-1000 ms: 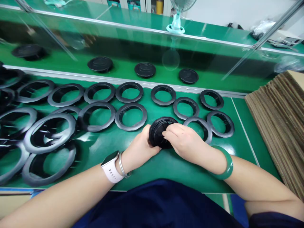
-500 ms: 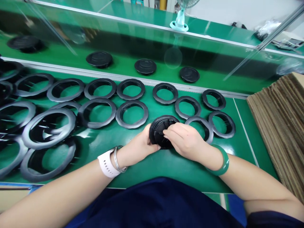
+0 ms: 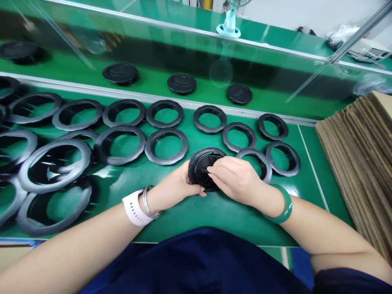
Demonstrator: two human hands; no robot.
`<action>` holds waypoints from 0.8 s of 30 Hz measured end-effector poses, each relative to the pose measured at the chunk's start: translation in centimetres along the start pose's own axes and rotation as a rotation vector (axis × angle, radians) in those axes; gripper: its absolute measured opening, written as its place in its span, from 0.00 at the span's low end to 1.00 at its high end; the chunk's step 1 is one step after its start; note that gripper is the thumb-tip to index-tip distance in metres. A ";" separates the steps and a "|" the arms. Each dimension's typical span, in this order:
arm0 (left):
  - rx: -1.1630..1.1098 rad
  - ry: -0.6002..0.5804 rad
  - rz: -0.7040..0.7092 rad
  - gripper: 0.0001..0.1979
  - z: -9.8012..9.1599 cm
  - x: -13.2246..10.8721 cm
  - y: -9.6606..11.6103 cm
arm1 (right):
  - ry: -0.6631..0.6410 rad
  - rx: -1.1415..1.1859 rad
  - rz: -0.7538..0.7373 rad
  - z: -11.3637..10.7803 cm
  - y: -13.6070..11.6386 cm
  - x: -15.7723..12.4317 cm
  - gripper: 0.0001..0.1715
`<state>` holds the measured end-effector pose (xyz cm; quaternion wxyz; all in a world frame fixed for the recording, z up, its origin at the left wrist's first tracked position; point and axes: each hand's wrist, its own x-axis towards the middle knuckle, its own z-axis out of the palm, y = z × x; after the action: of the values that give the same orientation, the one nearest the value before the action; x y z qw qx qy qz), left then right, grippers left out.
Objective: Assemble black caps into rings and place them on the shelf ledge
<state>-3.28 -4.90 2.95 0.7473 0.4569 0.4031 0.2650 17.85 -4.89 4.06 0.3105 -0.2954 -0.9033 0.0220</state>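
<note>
My left hand is closed round the left edge of a round black plastic part, its thumb along the lower rim. The part is tilted, showing ribs and recesses inside. My right hand pinches at the part's middle, fingertips against a narrow dark bar there; whether it is a loose piece or belongs to the part I cannot tell. The right hand hides the part's right side. Just behind it lie black rings, the closest being one ring partly covered by my right hand.
Several black rings stand in rows across the green table, some overlapping at left. Black discs lie beyond the metal rail, under a clear shelf. Stacked cardboard stands at right; a small fan is on the shelf.
The whole view has shifted slightly, with things a little further left. Both hands keep their hold, and the round part appears turned very slightly.
</note>
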 end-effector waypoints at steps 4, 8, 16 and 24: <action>0.066 0.030 0.025 0.37 -0.1 0.0 -0.3 | -0.052 -0.006 0.068 0.2 0.0 0.0 0.08; 0.125 0.037 0.013 0.35 -0.3 -0.1 -0.8 | -0.079 -0.005 0.149 0.3 0.0 -0.1 0.08; 0.172 0.034 0.036 0.31 -0.2 -0.2 -0.9 | -0.103 0.006 0.176 0.1 -0.2 0.1 0.10; 0.264 0.081 0.072 0.31 -0.1 -0.6 -1.2 | -0.209 -0.071 0.196 -0.1 -0.9 0.0 0.09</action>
<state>-3.67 -5.80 2.03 0.6537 0.5546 0.4476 0.2545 17.38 -5.63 4.33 0.2003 -0.3893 -0.8976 0.0508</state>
